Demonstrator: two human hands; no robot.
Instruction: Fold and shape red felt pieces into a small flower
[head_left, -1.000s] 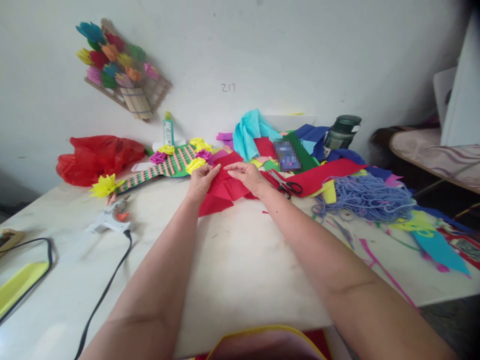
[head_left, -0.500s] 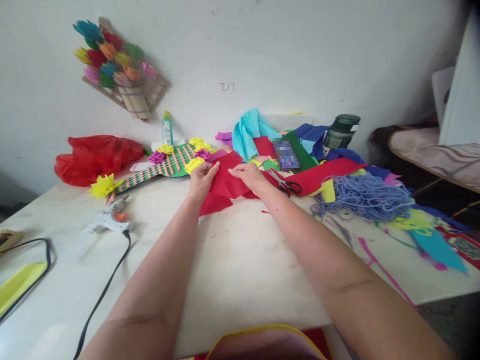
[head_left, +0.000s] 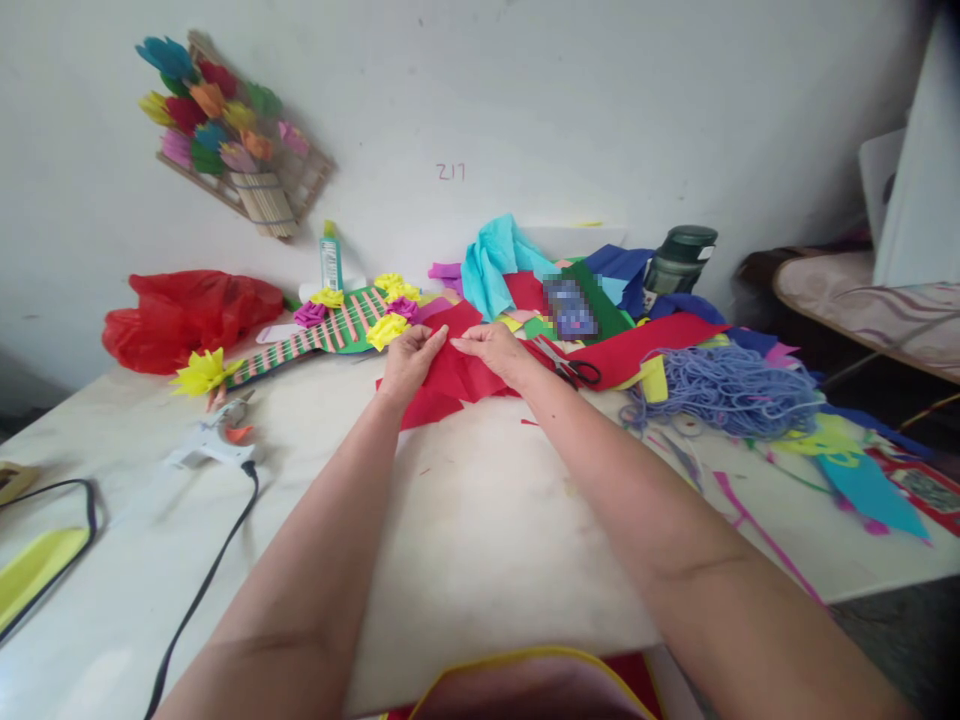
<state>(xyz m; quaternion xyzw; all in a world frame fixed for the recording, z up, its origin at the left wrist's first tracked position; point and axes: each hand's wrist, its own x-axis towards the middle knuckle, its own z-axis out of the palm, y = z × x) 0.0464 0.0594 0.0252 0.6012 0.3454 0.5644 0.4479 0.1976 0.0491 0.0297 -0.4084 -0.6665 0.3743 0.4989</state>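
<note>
A sheet of red paper [head_left: 457, 378] lies at the far middle of the white table [head_left: 480, 530], among a heap of coloured sheets. My left hand [head_left: 409, 358] pinches its left upper edge between thumb and fingers. My right hand [head_left: 491, 350] pinches the same edge just to the right, so the fingertips of both hands nearly meet. More red pieces [head_left: 424, 408] lie flat under the held sheet.
Red-handled scissors [head_left: 574, 372] lie right of my right hand. A blue yarn tangle [head_left: 731, 390], a green jar [head_left: 679, 258], a glue gun [head_left: 214, 445] with black cord, a green striped craft with paper flowers [head_left: 337, 325], a glue bottle [head_left: 329, 258] and a red bag [head_left: 187, 315] surround the work area.
My two hands have drawn closer together on the red paper's upper edge, and the sheet has bunched up slightly between them. The view has shifted a little.
</note>
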